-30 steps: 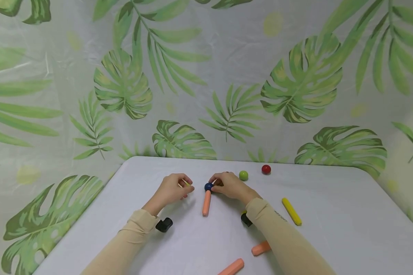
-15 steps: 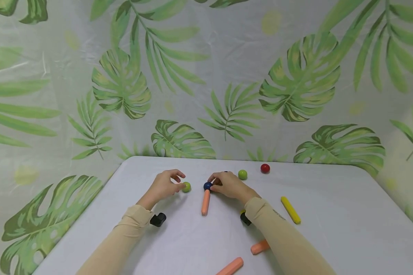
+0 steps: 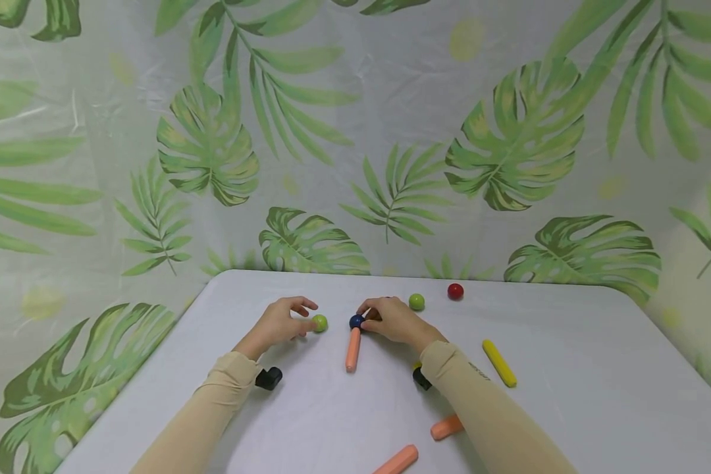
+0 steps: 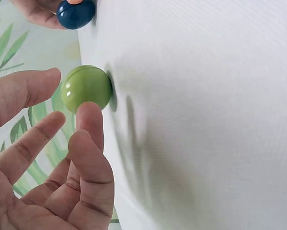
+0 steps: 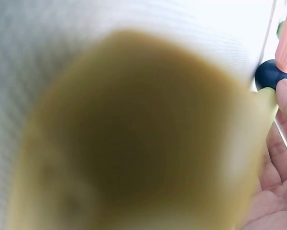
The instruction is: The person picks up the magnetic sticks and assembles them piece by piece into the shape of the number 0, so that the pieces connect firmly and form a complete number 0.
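Observation:
A lime-green ball (image 3: 320, 322) rests on the white table beside my left hand (image 3: 278, 324). In the left wrist view, the fingers are spread around this green ball (image 4: 86, 89); one fingertip overlaps its edge, and touch is unclear. My right hand (image 3: 394, 318) pinches a dark blue ball (image 3: 356, 321) between thumb and fingers. A salmon-pink stick (image 3: 353, 350) meets the near side of the blue ball. In the right wrist view, a yellow stick (image 5: 133, 129), large and blurred, runs up to the blue ball (image 5: 271, 74); the right arm mostly hides it from the head view.
Behind the right hand lie another green ball (image 3: 417, 302) and a red ball (image 3: 455, 291). A yellow stick (image 3: 500, 363) lies to the right. Two more pink sticks are nearer: one (image 3: 447, 427) partly under the right sleeve, the other (image 3: 397, 459) at the bottom edge.
My left hand has let go of the green ball, its fingers spreading and drawing slightly left; the ball now sits on the table. My right hand keeps its hold on the blue ball.

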`<action>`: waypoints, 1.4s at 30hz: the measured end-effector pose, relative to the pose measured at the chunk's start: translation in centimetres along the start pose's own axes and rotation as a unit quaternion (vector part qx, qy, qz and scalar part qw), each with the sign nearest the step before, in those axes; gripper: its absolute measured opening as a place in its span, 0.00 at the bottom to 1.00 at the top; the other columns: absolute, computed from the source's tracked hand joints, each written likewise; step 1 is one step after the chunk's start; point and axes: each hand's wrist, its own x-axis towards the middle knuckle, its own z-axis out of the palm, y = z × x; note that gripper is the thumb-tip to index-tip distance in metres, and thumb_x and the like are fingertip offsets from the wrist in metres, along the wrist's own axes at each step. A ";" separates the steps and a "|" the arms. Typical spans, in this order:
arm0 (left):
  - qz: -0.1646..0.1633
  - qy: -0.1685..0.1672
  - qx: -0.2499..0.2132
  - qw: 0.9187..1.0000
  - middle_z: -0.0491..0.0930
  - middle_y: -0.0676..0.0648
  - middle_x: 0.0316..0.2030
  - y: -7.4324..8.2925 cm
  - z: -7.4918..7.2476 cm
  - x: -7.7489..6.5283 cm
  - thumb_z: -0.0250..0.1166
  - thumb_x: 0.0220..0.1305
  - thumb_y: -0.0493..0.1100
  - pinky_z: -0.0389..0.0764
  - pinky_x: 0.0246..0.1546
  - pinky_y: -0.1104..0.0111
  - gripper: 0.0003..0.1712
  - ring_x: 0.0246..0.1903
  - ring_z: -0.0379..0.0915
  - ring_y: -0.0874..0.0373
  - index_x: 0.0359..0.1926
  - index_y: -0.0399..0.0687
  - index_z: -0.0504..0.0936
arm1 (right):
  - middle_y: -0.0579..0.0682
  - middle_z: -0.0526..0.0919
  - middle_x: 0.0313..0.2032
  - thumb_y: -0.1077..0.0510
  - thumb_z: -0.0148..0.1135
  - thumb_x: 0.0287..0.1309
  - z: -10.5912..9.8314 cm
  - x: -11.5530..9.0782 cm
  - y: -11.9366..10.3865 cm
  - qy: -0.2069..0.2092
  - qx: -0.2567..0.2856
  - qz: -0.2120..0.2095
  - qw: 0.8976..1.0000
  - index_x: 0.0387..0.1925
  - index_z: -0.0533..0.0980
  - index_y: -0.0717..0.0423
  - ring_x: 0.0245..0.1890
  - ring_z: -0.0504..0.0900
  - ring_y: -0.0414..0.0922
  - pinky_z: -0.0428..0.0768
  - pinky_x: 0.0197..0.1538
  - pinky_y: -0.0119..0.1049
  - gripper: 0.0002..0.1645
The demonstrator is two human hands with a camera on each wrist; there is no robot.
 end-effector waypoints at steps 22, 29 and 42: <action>-0.006 -0.013 -0.005 1.000 0.83 0.40 0.56 -0.7 0.8 0.6 0.77 0.64 0.44 0.82 0.32 0.68 0.28 0.31 0.85 0.58 0.64 0.50 0.84 | 0.49 0.92 0.47 0.56 0.69 0.73 0.0 0.0 0.2 0.001 -0.007 -0.012 1.000 0.56 0.84 0.50 0.49 0.87 0.45 0.84 0.61 0.46 0.13; -0.002 -0.009 -0.001 1.000 0.83 0.40 0.54 -0.6 0.8 0.8 0.78 0.63 0.43 0.80 0.34 0.68 0.28 0.29 0.85 0.58 0.63 0.50 0.84 | 0.49 0.92 0.47 0.55 0.69 0.73 0.0 0.0 0.1 0.002 -0.006 -0.008 1.000 0.56 0.84 0.50 0.50 0.88 0.45 0.83 0.62 0.47 0.13; 0.010 -0.003 0.006 1.000 0.84 0.43 0.46 -0.7 1.1 1.1 0.79 0.62 0.42 0.77 0.33 0.68 0.22 0.24 0.82 0.59 0.57 0.50 0.87 | 0.49 0.92 0.47 0.55 0.69 0.73 0.1 -0.1 0.1 0.007 -0.008 -0.011 1.000 0.57 0.84 0.50 0.50 0.88 0.45 0.83 0.63 0.46 0.14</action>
